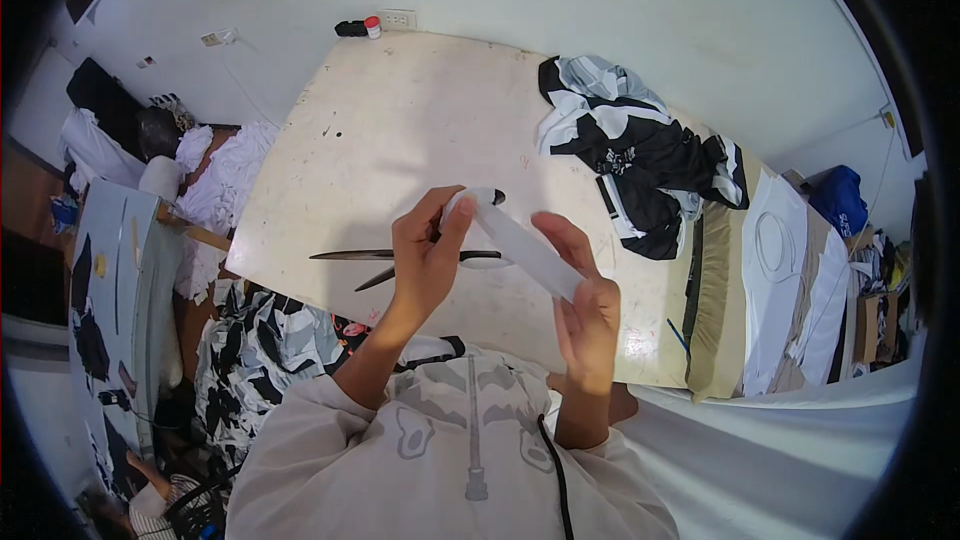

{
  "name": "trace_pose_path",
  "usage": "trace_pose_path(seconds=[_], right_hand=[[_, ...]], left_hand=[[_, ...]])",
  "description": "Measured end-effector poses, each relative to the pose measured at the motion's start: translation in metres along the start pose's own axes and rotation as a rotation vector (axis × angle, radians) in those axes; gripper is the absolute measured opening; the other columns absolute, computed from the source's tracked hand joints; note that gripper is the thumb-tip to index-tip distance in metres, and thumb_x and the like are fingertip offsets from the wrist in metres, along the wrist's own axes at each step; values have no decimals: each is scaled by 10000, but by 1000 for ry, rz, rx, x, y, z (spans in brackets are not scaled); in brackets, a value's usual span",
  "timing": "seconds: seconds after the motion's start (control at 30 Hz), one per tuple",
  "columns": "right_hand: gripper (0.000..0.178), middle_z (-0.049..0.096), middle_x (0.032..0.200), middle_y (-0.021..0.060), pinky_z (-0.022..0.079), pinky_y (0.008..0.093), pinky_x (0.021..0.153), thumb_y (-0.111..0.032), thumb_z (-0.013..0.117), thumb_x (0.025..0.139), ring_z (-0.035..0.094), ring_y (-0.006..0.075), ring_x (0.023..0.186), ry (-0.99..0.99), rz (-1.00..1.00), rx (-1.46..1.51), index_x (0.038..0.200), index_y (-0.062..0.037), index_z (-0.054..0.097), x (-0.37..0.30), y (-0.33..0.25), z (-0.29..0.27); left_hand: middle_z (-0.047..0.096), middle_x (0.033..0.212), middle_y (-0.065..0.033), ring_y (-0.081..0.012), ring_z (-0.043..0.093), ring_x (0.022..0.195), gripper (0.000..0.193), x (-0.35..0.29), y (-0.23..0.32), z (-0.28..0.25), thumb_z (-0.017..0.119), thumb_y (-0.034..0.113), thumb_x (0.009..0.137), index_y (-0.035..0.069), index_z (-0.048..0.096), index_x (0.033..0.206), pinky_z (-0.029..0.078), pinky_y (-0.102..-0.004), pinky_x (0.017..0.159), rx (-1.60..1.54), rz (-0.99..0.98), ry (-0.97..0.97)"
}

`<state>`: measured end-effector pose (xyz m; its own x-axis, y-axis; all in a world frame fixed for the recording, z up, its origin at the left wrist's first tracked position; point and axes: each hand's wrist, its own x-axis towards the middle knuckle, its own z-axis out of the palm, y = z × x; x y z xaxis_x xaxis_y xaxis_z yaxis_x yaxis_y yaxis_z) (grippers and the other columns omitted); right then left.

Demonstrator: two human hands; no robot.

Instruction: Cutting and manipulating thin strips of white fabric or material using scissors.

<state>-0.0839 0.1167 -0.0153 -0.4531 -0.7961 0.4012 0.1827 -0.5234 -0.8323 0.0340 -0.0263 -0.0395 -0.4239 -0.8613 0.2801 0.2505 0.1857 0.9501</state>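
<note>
Your pale, printed top (pixel 440 440) fills the space nearest the camera, with both forearms reaching out over the cream desk (pixel 400 130). Between your hands, above the desk, a white strip (pixel 525 250) slants down to the right. Your left hand (pixel 428 245) has its fingers clamped on the upper end; your right hand (pixel 588 305) meets the lower end, its upper fingers spread, though you cannot tell whether the others pinch it. Behind your left hand lie dark-bladed scissors (pixel 350 255); black, white and grey garments (pixel 640 150) sit heaped to the right.
</note>
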Motion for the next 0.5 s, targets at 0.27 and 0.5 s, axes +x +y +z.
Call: trace_pose_path(seconds=[0.27,0.5], right_hand=[[484,419,1407,334,129,565,1195,-321,550,993,320,462,1400,103,-2,160,546,-139,512,-28,-74,-54],[520,508,1419,193,303,520,1135,-184,456,1049,428,340,1346,248,-124,753,544,-61,455,3,-169,-143]], left_hand=[[455,680,68,-20,343,608,205,14,2,-17,593,171,1021,-22,661,1037,262,-204,525,239,36,-94],[450,572,1,-57,347,545,139,22,-23,-52,679,144,946,7,696,942,299,-257,488,424,-14,-443]])
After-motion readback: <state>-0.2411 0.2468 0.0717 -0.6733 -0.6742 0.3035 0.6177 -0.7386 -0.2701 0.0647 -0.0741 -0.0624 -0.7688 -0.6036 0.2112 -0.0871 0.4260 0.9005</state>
